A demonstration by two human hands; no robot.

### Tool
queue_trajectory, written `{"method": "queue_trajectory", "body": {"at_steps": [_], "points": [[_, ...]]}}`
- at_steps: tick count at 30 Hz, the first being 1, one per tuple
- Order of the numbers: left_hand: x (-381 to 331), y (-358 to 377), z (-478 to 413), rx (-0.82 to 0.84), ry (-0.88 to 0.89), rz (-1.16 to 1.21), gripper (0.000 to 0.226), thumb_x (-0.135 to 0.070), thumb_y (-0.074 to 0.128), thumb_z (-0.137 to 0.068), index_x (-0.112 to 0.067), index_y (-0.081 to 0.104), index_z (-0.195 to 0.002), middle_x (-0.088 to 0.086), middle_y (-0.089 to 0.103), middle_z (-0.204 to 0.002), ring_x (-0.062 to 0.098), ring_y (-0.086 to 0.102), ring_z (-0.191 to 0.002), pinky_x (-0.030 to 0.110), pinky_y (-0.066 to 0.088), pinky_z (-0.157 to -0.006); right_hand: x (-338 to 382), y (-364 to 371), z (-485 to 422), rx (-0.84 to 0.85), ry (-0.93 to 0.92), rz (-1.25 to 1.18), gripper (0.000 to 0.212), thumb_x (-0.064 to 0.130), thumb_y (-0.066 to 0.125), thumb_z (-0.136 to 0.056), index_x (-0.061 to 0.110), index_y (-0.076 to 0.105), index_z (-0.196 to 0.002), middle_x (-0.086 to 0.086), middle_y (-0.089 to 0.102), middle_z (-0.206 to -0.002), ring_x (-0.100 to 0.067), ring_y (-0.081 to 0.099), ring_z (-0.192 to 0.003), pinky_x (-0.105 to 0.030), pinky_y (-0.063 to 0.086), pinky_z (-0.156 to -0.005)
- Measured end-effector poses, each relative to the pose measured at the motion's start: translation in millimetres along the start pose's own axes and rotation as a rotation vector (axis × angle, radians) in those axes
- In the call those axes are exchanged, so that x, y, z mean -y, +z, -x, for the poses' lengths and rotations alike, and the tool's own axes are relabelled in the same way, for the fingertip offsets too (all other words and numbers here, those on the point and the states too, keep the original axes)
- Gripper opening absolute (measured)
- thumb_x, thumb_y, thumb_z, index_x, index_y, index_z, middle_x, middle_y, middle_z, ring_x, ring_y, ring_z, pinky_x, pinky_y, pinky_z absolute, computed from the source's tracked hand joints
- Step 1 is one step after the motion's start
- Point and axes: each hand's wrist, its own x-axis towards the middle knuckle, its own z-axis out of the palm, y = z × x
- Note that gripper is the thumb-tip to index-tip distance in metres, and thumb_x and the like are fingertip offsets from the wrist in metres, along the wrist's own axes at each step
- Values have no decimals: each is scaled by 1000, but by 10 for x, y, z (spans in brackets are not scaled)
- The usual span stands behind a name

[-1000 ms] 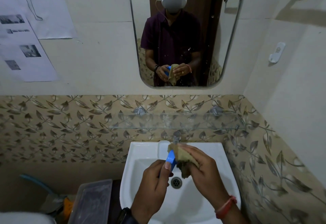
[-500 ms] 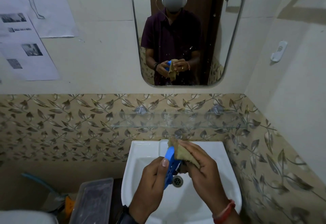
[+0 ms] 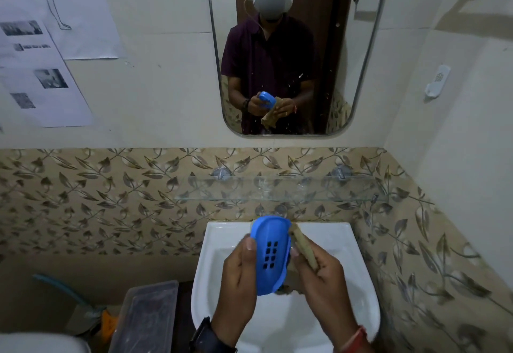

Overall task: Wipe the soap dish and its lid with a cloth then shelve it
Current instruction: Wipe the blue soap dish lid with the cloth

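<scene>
Nearest us, our left hand (image 3: 238, 275) grips the blue soap dish (image 3: 270, 255) along its left edge, thumb over the rim and fingers behind. It holds the dish upright above the white washbasin (image 3: 333, 241) with the grid of drain slots facing us. We cannot tell whether this piece is the base or the lid. Our right hand (image 3: 324, 277) is curled round a bunched tan cloth (image 3: 304, 247), which presses against the dish's right edge and back. The hold is our main worry: one hand pinches a smooth plastic shell by a single edge, so a firm sideways rub from the cloth could lever it out of our fingers and drop it into the basin below. If the plastic is wet, that slip looks likelier. We also judge that the cloth, working on the outside, may skip the slots and the inner hollow, leaving residue there. Further off, the glass shelf (image 3: 319, 194) sits above the basin against the leaf-patterned tiles. It is narrow and nearly invisible, so we could misjudge its front edge and set the dish down half off it. In the mirror (image 3: 341, 89) beyond, a tail of cloth hangs below our hands and could snag.
</scene>
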Motion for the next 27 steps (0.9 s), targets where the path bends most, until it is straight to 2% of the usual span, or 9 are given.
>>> {"method": "queue_trajectory", "body": {"at_steps": [3,5,7,12,16,18,21,24,27], "points": [[24,64,-58,-60,36,-19,36,-46,37,-103,-24,61,-119,-2,67,-92,21,67,-82,41,57,-68,81,83,-31,-63,0,29,31,22,59,-96,45,69,-115,-10,75,-83,-24,70,-65,-56,59,-56],[38,81,-82,-77,6,13,34,-44,40,-102,-28,60,-125,-7,70,-103,14,70,-94,28,58,-74,125,108,-66,-74,-26,81,33,16,59,-97,36,68,-121,4,77,-101,-20,74,-88,-53,61,-72],[24,87,-102,-91,-36,73,32,-45,46,-100,-31,62,-124,-6,72,-107,15,71,-100,27,59,-76,153,142,-63,-71,-29,83,34,12,57,-98,31,66,-125,10,72,-118,-11,68,-108,-45,59,-87],[-68,62,-189,-224,-80,206,26,-45,53,-99,-29,70,-110,1,74,-97,20,72,-90,28,59,-69,97,193,181,-64,-15,68,44,10,58,-97,50,69,-112,5,76,-81,-3,66,-63,-19,55,-54],[-110,-35,-243,-281,-81,251,24,-39,52,-99,-31,72,-108,5,76,-98,18,73,-89,28,61,-69,42,186,328,-5,113,94,60,1,57,-94,59,68,-106,8,78,-93,-9,73,-83,-37,62,-76],[-108,-51,-228,-242,-77,219,26,-40,53,-102,-22,71,-108,8,75,-95,23,71,-85,30,60,-68,122,171,243,11,75,60,57,-1,56,-95,53,71,-106,1,78,-87,-16,72,-71,-36,61,-62],[-89,-12,-157,-175,-72,182,31,-41,51,-100,-19,70,-108,11,74,-93,26,71,-84,32,59,-68,302,173,-18,16,65,-82,38,8,55,-98,38,73,-113,-27,69,-86,-50,62,-68,-64,56,-62],[-90,13,-127,-177,-66,201,27,-40,50,-100,-24,71,-109,12,75,-97,31,72,-89,39,61,-73,353,225,-117,19,37,-112,33,11,57,-98,35,73,-113,-6,77,-94,-29,70,-80,-64,54,-71],[-122,-20,-197,-263,-72,225,25,-39,52,-101,-25,70,-108,16,73,-99,31,71,-90,44,58,-75,266,253,110,32,33,-59,36,11,57,-98,41,72,-112,-12,70,-72,-20,62,-62,-45,57,-56]]}}
